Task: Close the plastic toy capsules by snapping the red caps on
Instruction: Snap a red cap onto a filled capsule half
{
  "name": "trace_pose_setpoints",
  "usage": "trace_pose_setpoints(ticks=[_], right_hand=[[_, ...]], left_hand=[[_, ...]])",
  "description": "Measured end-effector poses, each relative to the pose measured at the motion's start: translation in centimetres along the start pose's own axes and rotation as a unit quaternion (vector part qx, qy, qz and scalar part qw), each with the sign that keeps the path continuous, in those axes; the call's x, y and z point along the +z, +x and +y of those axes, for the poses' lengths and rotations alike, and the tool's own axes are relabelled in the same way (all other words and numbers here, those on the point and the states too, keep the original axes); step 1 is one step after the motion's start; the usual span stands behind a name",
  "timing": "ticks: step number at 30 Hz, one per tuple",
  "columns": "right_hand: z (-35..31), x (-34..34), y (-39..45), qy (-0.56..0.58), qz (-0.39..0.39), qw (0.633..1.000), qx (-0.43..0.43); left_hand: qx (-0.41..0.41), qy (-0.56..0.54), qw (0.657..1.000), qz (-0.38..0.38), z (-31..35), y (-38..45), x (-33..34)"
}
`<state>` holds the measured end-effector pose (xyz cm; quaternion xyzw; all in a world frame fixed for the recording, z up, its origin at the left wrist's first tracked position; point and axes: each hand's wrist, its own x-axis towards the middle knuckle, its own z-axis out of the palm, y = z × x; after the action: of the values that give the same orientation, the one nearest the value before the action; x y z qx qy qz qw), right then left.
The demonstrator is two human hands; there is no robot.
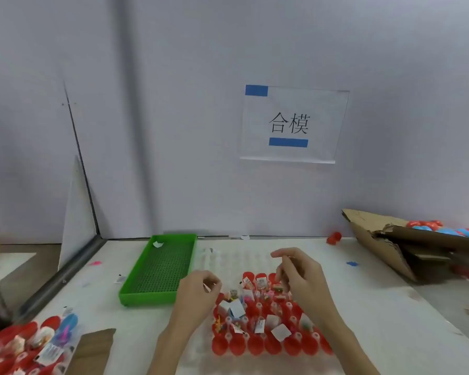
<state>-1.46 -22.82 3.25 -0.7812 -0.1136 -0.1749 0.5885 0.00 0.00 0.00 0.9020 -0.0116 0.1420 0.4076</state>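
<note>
A clear moulded tray lies on the white table and holds several red capsule halves. Many of them contain small toys and folded paper slips. My left hand hovers at the tray's left edge, its fingers curled towards the thumb. Blur hides whether it pinches anything. My right hand hovers over the tray's far right rows with its fingers loosely curled, and I see nothing in it. One loose red cap lies by the back wall.
A green mesh tray stands left of the capsule tray. A torn cardboard box with red and blue capsules lies at the right. A bag of red capsule parts and toys sits at the front left. A white wall runs along the back.
</note>
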Motion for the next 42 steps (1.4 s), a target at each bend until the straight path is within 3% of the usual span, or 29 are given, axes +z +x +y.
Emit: trace_pose_setpoints(ticks=[4,9,19,25,33,38,42], right_hand=[[1.4,-0.2,-0.1,-0.013,0.038,0.999,0.008],[1.6,0.5,-0.9,-0.034,0.018,0.999,-0.013],[0.8,2.4,-2.4,-0.098,-0.012,0.993,-0.058],[0.5,4.8,-3.4,-0.196,-0.091,0.969,-0.121],[0.3,4.5,-3.6,-0.130,-0.046,0.982,-0.130],[0.3,5.0,-4.0,-0.120,-0.086,0.981,-0.126],[0.7,5.3,-4.0,-0.144,-0.060,0.979,-0.128]], left_hand=[[0.008,0.027,0.999,-0.029,-0.6,0.5,-0.2],[0.000,0.022,0.999,-0.032,-1.1,0.1,-0.1],[-0.050,-0.119,0.988,0.088,1.1,-0.8,-0.1],[-0.038,-0.227,0.970,0.073,3.3,-1.9,0.5],[-0.082,-0.338,0.934,0.076,3.5,-2.1,1.2],[-0.096,-0.347,0.927,0.105,3.5,-2.6,1.6],[-0.105,-0.361,0.920,0.106,3.7,-2.8,2.1]])
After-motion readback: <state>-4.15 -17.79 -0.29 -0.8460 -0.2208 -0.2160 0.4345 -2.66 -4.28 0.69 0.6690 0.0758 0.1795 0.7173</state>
